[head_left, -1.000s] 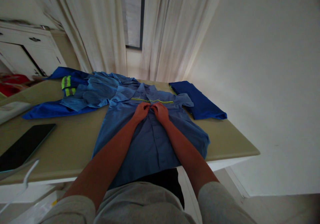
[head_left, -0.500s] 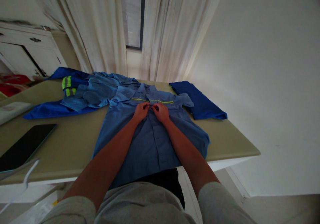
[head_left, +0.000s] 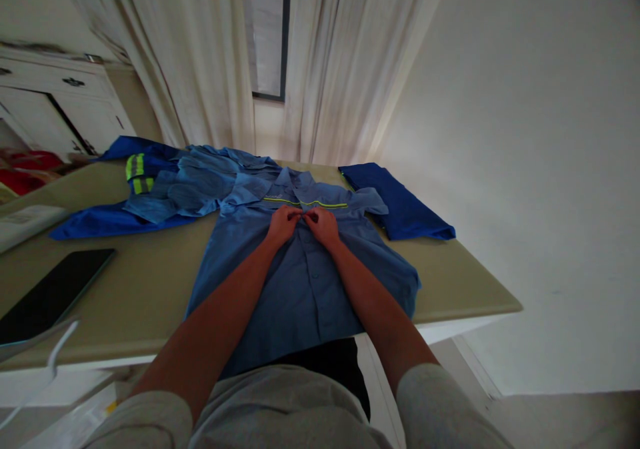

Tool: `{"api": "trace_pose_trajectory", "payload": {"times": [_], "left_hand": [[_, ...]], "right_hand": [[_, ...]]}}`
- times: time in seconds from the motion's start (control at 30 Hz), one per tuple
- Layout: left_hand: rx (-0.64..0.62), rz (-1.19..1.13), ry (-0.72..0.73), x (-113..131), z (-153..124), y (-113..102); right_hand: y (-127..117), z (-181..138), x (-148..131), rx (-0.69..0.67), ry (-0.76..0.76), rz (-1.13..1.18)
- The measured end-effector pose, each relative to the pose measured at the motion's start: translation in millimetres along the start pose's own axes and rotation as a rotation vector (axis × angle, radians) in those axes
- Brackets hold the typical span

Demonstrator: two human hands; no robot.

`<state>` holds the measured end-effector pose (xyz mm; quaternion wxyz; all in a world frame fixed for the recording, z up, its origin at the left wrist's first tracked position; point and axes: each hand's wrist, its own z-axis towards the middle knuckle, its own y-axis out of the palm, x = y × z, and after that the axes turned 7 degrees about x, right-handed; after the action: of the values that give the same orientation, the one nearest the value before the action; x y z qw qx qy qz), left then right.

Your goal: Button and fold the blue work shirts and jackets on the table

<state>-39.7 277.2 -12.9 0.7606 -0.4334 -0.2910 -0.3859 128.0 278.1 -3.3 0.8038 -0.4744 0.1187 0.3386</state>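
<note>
A blue work shirt (head_left: pixel 300 282) with a yellow-green stripe across the chest lies flat on the beige table (head_left: pixel 150 289), collar away from me, hem hanging over the near edge. My left hand (head_left: pixel 281 225) and my right hand (head_left: pixel 323 225) meet at the front placket just below the stripe. Both pinch the shirt's edges together, fingertips almost touching. What lies between the fingertips is too small to make out.
A pile of blue garments (head_left: pixel 175 185) with reflective bands lies at the back left. A folded dark blue cloth (head_left: pixel 400 202) sits at the back right. A dark tablet (head_left: pixel 50 292) lies at the left. A white hanger (head_left: pixel 45 369) pokes up at the near left. Curtains (head_left: pixel 325 69) hang behind.
Both hands have stayed at the placket with only slight finger movement. The view has shifted a little.
</note>
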Motion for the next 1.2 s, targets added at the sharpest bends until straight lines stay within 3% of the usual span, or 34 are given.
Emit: {"api": "trace_pose_trajectory", "payload": {"times": [0.33, 0.6, 0.73, 0.9, 1.2], "left_hand": [[0.008, 0.04, 0.011, 2.9, -1.7, -0.2], [-0.023, 0.048, 0.026, 4.2, -1.9, -0.2], [-0.033, -0.017, 0.015, 5.1, -0.2, 1.2], [0.015, -0.131, -0.049, 2.9, 0.0, 2.8], [0.069, -0.109, 0.003, 3.1, -2.8, 2.3]], "right_hand": [[1.4, -0.8, -1.0, 0.04, -0.071, -0.058], [-2.6, -1.4, -6.8, -0.004, -0.026, -0.117], [-4.5, -3.9, -11.3, 0.035, -0.031, -0.152], [-2.3, -2.3, -9.1, 0.07, -0.078, -0.091], [0.0, 3.8, -1.7, 0.033, -0.065, 0.004]]}}
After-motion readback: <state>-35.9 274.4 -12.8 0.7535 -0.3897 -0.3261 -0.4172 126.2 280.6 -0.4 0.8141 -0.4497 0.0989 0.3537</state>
